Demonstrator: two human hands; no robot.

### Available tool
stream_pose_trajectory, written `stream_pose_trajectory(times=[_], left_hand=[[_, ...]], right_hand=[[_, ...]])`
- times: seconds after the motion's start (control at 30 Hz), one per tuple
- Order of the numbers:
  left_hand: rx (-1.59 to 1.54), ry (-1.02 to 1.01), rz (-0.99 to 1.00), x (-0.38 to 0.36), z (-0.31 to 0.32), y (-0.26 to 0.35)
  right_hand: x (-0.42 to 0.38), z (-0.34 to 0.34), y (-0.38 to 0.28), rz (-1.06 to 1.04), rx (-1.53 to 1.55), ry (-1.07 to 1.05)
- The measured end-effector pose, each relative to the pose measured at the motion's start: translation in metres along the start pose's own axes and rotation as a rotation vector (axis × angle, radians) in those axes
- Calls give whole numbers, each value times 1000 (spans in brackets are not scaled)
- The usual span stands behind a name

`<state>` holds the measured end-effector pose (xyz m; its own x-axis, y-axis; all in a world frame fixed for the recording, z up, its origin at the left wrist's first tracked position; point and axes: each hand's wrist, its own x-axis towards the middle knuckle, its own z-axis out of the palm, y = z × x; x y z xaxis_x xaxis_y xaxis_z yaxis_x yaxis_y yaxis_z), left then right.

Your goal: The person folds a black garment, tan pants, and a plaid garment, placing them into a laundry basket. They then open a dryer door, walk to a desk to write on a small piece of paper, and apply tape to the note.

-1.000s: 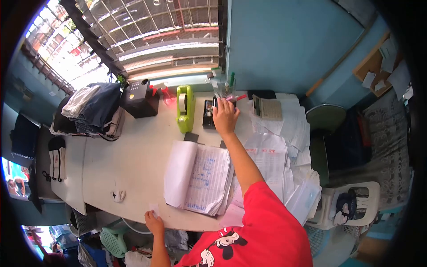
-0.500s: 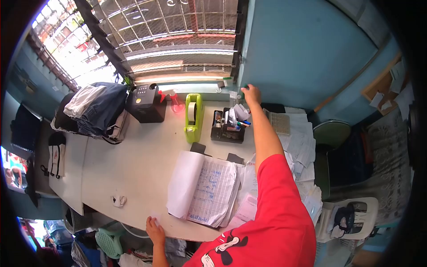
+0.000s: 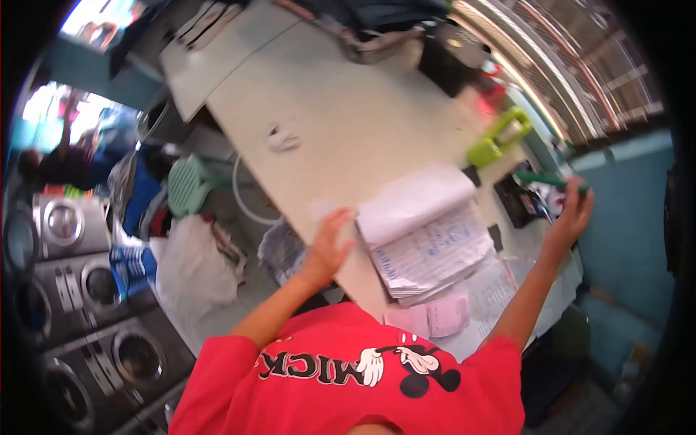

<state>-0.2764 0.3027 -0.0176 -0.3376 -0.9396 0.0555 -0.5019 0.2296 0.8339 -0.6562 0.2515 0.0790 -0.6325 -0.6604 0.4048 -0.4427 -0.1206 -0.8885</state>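
My right hand [image 3: 571, 214] is closed on a long, slim green object [image 3: 545, 178]; blur hides what kind it is. It is above the black desk organizer [image 3: 516, 199], which holds pens and papers. My left hand [image 3: 330, 250] hovers by the table's near edge, fingers apart and with nothing in it. Between my hands lies a thick stack of written sheets [image 3: 442, 250], its top page [image 3: 417, 203] folded back. Pink slips [image 3: 448, 315] sit on the near side of the stack. Beyond it stands a lime-green tape dispenser [image 3: 499, 139].
A small white item [image 3: 281, 138] lies on the table [image 3: 341, 123]. Along the far side are a black box [image 3: 446, 61] and folded clothes [image 3: 384, 18]. At left are front-loading washers [image 3: 138, 355], a green plastic stool [image 3: 190, 185] and a white bag [image 3: 199, 264]. Another person [image 3: 65, 163] stands far left.
The view has turned left, bringing the washers into sight. My right hand has come back from the window ledge with the green object. My left hand has come up beside the paper stack.
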Motion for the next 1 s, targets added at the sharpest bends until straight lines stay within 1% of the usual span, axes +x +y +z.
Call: stream_pose_trajectory(times=[0.03,0.07,0.1,0.13,0.17,0.2,0.23,0.27,0.33,0.37,0.4,0.43,0.53,0.57,0.67,0.73,0.83,0.87,0.9,0.93,0.97,1.0], left_hand=[[-71,-30,32,-2,1,18],[-78,-55,64,-5,2,27],[-64,-51,95,-7,0,40],[-71,-43,91,-12,-2,40],[-110,-61,46,-18,-4,39],[-149,-79,3,-25,-6,39],[-148,-139,-133,-33,-12,37],[-157,-134,-130,-43,-17,32],[22,-217,-140,-63,-31,21],[11,-182,-57,-72,-38,20],[35,-198,-18,-79,-47,22],[66,-158,23,-86,-54,20],[142,-45,130,-97,-82,9],[180,2,182,-99,-92,5],[193,83,212,-110,-119,0],[205,118,240,-118,-133,-8],[249,111,256,-126,-157,-10],[250,68,295,-128,-167,-7],[247,23,332,-131,-175,-4],[231,12,329,-134,-180,-3],[212,-24,369,-137,-184,-2],[195,-61,409,-141,-187,2]], right_hand=[[-38,19,-20,102,81,-149],[-73,31,-18,36,129,-342],[-110,47,-32,186,348,-481],[-141,58,-40,321,424,-612],[-168,67,-45,467,548,-699],[-190,76,-54,546,619,-748],[-208,85,-65,605,700,-749],[-222,91,-72,648,751,-738],[-242,97,-75,665,682,-813],[-253,102,-71,568,566,-967],[-260,107,-75,467,444,-1114],[-269,110,-87,448,365,-1190],[-288,128,-119,499,303,-1147],[-293,132,-125,473,307,-1149],[-305,147,-145,466,384,-1113],[-309,151,-168,707,401,-1192],[-318,156,-180,674,386,-1257],[-321,155,-183,657,386,-1295],[-323,152,-187,675,373,-1288],[-323,150,-193,505,387,-1329],[-322,146,-198,338,397,-1366],[-321,143,-205,357,387,-1361]])
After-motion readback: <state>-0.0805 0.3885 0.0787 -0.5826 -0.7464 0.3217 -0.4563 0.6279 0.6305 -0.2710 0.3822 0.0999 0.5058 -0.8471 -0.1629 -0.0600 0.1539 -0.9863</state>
